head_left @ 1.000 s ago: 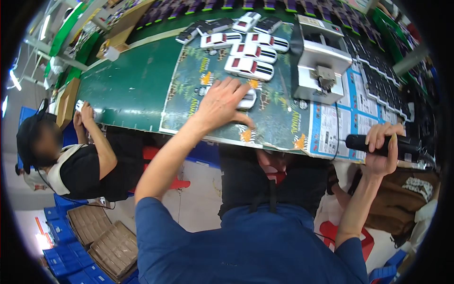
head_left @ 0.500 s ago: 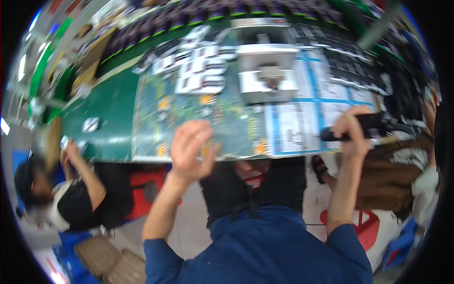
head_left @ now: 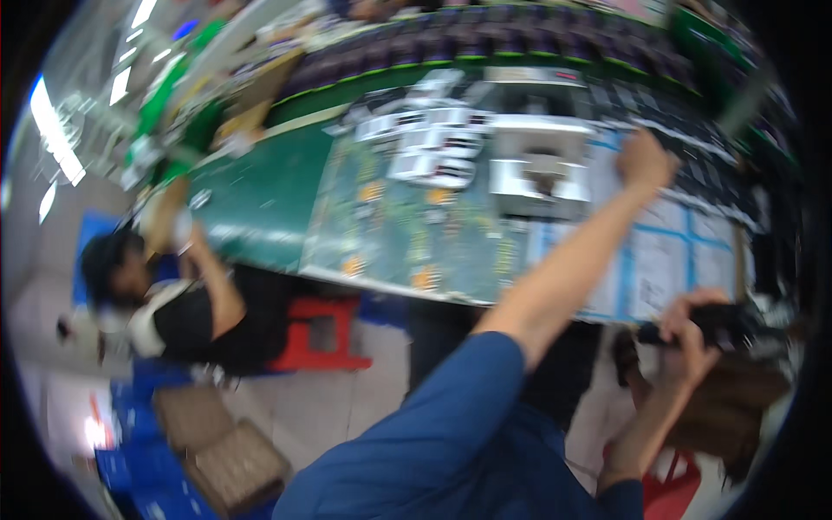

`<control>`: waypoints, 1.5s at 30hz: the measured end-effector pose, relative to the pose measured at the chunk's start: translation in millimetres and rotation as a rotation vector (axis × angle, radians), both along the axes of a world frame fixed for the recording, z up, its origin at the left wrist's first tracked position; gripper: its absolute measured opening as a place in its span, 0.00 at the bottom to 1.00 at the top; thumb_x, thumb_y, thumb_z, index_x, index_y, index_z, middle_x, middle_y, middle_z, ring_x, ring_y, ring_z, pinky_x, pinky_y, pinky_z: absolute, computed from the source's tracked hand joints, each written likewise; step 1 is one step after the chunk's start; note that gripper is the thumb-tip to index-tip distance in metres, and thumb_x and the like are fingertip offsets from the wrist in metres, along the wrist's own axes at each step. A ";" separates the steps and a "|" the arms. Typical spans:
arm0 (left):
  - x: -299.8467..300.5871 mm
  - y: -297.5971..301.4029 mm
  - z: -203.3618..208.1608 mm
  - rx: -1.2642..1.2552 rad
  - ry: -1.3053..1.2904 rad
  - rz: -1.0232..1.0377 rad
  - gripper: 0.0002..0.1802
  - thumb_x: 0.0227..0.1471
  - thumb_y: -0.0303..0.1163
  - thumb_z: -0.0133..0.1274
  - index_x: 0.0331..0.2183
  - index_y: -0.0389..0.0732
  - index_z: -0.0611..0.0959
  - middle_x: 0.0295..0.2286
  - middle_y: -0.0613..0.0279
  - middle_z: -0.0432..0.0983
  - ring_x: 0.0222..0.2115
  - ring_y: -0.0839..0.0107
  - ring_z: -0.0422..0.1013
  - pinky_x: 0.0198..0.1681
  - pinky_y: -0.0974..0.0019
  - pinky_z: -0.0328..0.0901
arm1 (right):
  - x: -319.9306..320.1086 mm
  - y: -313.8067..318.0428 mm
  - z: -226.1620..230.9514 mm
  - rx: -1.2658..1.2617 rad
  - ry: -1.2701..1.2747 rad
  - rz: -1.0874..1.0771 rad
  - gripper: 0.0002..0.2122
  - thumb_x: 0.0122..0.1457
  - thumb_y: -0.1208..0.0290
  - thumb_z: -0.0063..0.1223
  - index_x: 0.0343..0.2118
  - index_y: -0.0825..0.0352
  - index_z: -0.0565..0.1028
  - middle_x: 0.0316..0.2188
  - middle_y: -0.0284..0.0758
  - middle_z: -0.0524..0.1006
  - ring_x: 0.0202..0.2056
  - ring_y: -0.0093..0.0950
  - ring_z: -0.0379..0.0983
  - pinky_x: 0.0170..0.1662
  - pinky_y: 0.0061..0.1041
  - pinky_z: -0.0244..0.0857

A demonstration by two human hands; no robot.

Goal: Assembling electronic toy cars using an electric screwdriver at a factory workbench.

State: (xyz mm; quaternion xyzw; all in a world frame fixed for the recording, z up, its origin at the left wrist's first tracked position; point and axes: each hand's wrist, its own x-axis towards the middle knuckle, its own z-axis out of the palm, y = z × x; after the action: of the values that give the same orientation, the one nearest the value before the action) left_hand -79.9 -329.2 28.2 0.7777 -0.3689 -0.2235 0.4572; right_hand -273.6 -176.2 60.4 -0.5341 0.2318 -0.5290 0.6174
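My left hand [head_left: 646, 162] reaches across to the far right of the table, at the near edge of rows of black strip-like pieces [head_left: 693, 160]. Its fingers are blurred and partly hidden, so I cannot make out whether they hold anything. Lower at the right, my right hand [head_left: 691, 334] is closed around a black handheld device [head_left: 732, 326], just off the table's front edge. Left of my left hand stands an open-fronted white and grey fixture [head_left: 539, 186] with a small block inside. White rectangular pieces [head_left: 433, 152] lie in a cluster beside it.
Blue-taped white sheets [head_left: 643, 269] cover the table's right part; a printed mat [head_left: 407, 234] and a green surface [head_left: 260, 208] lie further left. Dark purple items [head_left: 485, 39] line the back. A co-worker [head_left: 186, 295] sits at the left by a red stool [head_left: 321, 338]. Cardboard [head_left: 234, 459] lies below.
My left hand has swung from above the mat to the far right side of the table. My right hand still grips the black device. The view has shifted, with the table sliding rightward.
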 end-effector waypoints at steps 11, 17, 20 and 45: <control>-32.3 46.9 -21.9 -0.589 0.207 -0.051 0.24 0.35 0.22 0.57 0.38 0.33 0.67 0.31 0.39 0.72 0.37 0.38 0.69 0.40 0.47 0.63 | -17.8 -41.9 -17.2 -0.152 0.047 0.302 0.14 0.61 0.62 0.52 0.38 0.67 0.64 0.21 0.31 0.61 0.19 0.19 0.57 0.23 0.16 0.53; 22.2 247.6 52.6 -0.652 0.597 -0.161 0.18 0.49 0.31 0.59 0.42 0.35 0.76 0.33 0.63 0.77 0.35 0.73 0.73 0.38 0.65 0.68 | -9.0 -28.3 10.4 -0.099 -0.144 0.353 0.11 0.63 0.65 0.48 0.43 0.63 0.64 0.27 0.29 0.61 0.27 0.18 0.58 0.27 0.15 0.53; 51.8 312.2 34.1 -0.699 0.710 0.044 0.14 0.59 0.29 0.51 0.46 0.36 0.74 0.38 0.60 0.77 0.35 0.71 0.76 0.38 0.65 0.74 | 69.2 -5.9 42.5 -0.213 -0.335 0.409 0.08 0.65 0.65 0.44 0.38 0.64 0.67 0.23 0.29 0.62 0.24 0.18 0.58 0.25 0.17 0.54; 70.1 315.2 -28.2 -0.614 1.091 0.053 0.11 0.55 0.25 0.54 0.41 0.34 0.77 0.37 0.49 0.79 0.34 0.62 0.79 0.37 0.61 0.77 | 215.8 5.2 77.2 -0.476 0.072 0.160 0.07 0.54 0.75 0.60 0.27 0.69 0.72 0.13 0.30 0.70 0.14 0.19 0.67 0.22 0.20 0.65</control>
State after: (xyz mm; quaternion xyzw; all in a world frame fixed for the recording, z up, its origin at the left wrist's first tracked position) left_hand -9.8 -14.1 -0.1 0.3940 -0.1103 -0.4607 0.7876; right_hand -57.8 -171.0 137.6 -0.6996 0.0795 -0.4986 0.5055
